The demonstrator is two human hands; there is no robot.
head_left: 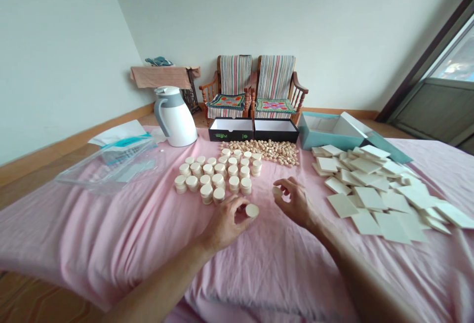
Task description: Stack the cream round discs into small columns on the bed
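Note:
My left hand (226,222) is closed on a pale round wooden disc (252,210), pinched between thumb and fingers. Whether more discs sit under it I cannot tell. To its right, my right hand (294,202) grips another small wooden disc (277,191) at its fingertips. Just beyond my left hand stand several short stacks of wooden discs (206,192), set close together in rough rows. Both hands are over the pink cloth (274,259), apart from each other.
Small wooden pieces (270,151) lie heaped before two black boxes (231,135). Square wooden tiles (370,197) are piled at right, near a teal box (329,138). A white jug (176,120) and a clear plastic case (111,165) stand at left. Two chairs (272,83) are behind.

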